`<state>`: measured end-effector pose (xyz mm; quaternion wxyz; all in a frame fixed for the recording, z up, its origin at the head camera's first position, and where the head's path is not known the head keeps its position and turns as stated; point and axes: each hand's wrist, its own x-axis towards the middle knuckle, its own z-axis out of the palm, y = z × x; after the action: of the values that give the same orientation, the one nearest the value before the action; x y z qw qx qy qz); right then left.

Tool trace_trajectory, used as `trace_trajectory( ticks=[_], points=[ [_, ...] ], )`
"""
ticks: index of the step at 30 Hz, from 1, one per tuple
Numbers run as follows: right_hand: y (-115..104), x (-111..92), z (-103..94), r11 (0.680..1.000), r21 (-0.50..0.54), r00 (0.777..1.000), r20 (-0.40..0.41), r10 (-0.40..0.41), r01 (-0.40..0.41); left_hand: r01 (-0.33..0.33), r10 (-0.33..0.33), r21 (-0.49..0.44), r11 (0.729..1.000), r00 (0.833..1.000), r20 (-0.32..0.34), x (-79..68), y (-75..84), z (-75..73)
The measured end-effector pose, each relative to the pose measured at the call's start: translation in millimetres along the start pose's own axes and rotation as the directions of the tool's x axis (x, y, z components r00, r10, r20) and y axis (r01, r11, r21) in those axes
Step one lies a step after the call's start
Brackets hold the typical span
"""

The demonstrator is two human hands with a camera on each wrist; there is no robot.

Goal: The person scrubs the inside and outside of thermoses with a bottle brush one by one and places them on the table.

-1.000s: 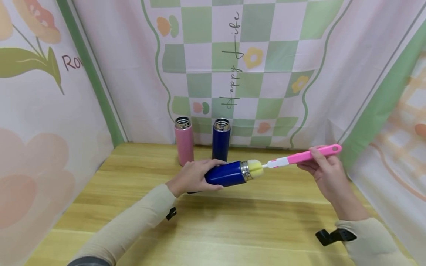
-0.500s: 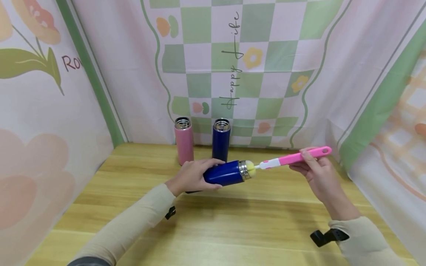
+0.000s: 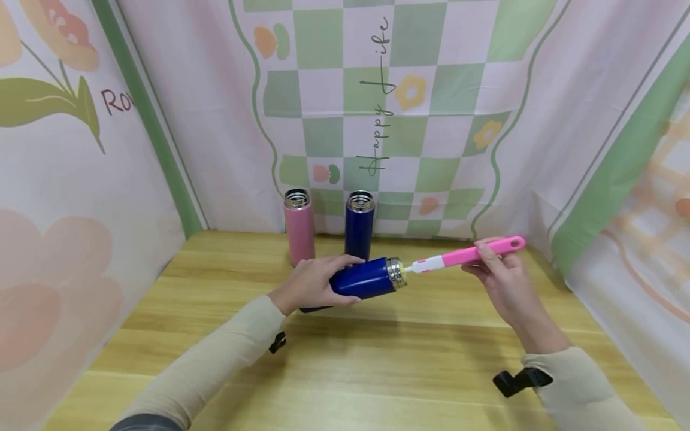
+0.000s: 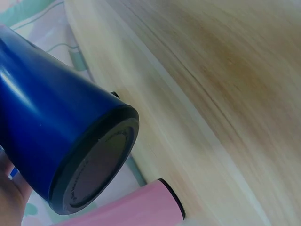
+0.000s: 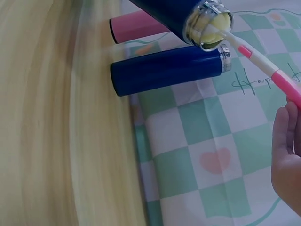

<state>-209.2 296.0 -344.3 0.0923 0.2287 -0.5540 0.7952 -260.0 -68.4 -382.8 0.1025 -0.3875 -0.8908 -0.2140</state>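
My left hand (image 3: 318,282) grips a blue vacuum flask (image 3: 366,279) tilted on its side, its steel mouth toward the right. The flask's dark round base (image 4: 101,165) faces the left wrist camera. My right hand (image 3: 504,281) pinches the pink handle of a bottle brush (image 3: 458,257) between thumb and fingers. The brush's yellow sponge head (image 5: 214,27) sits inside the flask's mouth; in the head view only a sliver of yellow shows at the rim. The white stem runs straight out of the opening.
An uncapped pink flask (image 3: 299,230) and a second uncapped blue flask (image 3: 359,224) stand upright at the back of the wooden table (image 3: 345,371). Behind them hangs a checkered curtain (image 3: 366,120), with more printed cloth on both sides.
My right hand has moved left with the bottle brush, pushing the yellow sponge from partly outside the blue flask to inside its mouth. My left hand holds the flask nearly still.
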Motion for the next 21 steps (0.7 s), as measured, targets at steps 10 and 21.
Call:
trace_trajectory(
  ticks=[10, 21],
  points=[
    [20, -5, 12.6, 0.985, -0.117, 0.992, 0.007, 0.130, -0.128, -0.016, 0.016, -0.013, 1.000, 1.000, -0.001, 4.7, 6.8, 0.3],
    [30, -4, 24.1, 0.887, -0.409, 0.970, 0.020, 0.241, -0.212, -0.036, 0.037, -0.020, 0.999, 0.999, 0.020, 8.5, 12.0, 1.4]
  ],
)
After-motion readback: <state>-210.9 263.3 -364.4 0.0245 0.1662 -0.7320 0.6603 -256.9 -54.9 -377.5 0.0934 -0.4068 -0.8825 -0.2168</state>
